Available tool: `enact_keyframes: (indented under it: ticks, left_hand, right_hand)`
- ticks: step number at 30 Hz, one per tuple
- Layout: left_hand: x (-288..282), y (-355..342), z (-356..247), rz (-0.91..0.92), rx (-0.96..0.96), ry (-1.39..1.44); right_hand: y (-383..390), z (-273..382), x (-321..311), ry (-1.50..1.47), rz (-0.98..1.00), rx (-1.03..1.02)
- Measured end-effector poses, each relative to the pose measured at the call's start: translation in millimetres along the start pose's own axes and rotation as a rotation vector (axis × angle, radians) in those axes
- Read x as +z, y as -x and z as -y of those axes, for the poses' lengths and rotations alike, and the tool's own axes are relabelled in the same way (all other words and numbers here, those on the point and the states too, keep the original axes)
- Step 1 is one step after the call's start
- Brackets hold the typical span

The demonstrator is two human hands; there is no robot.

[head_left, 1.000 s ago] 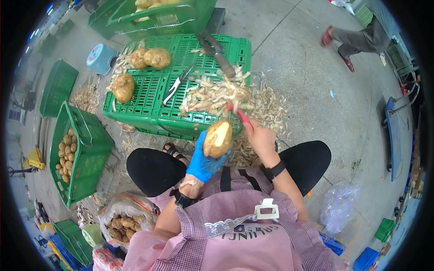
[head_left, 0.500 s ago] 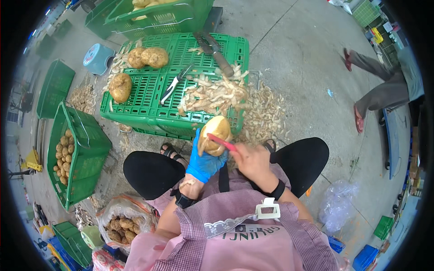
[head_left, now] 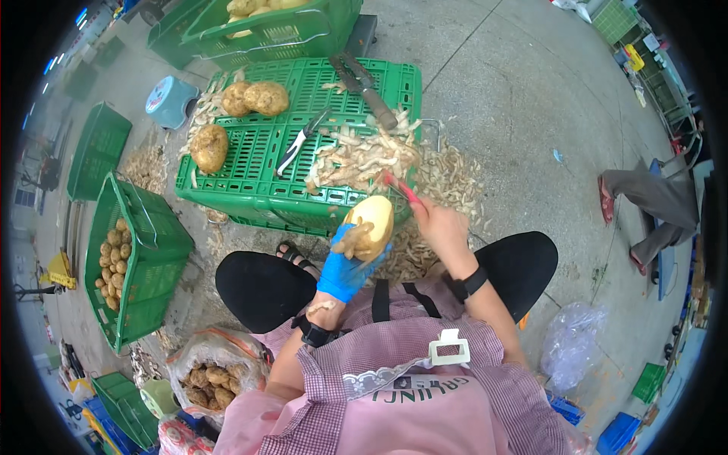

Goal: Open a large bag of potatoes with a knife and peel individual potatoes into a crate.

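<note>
In a blue glove, my left hand (head_left: pixel 347 267) is closed around a partly peeled potato (head_left: pixel 377 215), its upper side pale yellow and its lower part still brown with loose peel. My bare right hand (head_left: pixel 444 233) grips a red-handled peeler (head_left: pixel 402 186), held just above and right of the potato, apart from it. Beyond my hands stands an upturned green crate (head_left: pixel 250 186) bearing a heap of peelings (head_left: pixel 364 158). On it also lie unpeeled potatoes (head_left: pixel 208 148), a black-and-white knife (head_left: pixel 297 148) and a dark blade with a brown handle (head_left: pixel 371 98).
A green crate of small potatoes (head_left: pixel 152 280) stands left, a plastic sack of potatoes (head_left: pixel 182 364) at lower left. Behind is a crate with peeled potatoes (head_left: pixel 280 34). A blue stool (head_left: pixel 168 102) sits far left. Clear plastic (head_left: pixel 572 341) lies right; a person (head_left: pixel 652 201) walks beyond.
My right hand has moved the peeler off the potato, up and to the right. More pale flesh faces up on the potato. The walking person's legs have shifted.
</note>
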State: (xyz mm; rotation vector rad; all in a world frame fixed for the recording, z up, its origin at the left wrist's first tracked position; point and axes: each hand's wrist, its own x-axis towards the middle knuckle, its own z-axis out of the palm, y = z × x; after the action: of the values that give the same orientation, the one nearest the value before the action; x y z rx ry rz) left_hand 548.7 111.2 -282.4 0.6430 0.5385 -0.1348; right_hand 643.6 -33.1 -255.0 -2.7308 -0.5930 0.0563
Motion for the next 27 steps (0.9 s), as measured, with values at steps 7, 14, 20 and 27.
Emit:
enact_keyframes:
  ticks: [7, 14, 20, 27]
  left_hand:
    - [-14, 1, 10, -0.005, -0.123, 0.293]
    - [-18, -8, 20, 0.024, -0.145, 0.374]
    - [-17, -5, 23, -0.034, -0.115, 0.329]
    - [-13, -8, 18, -0.005, -0.129, 0.415]
  right_hand:
    - [43, 28, 14, -0.167, -0.168, -0.373]
    - [33, 15, 9, -0.112, -0.193, -0.198]
    - [45, 19, 10, 0.004, -0.145, -0.188]
    - [48, 14, 7, -0.123, -0.32, -0.406]
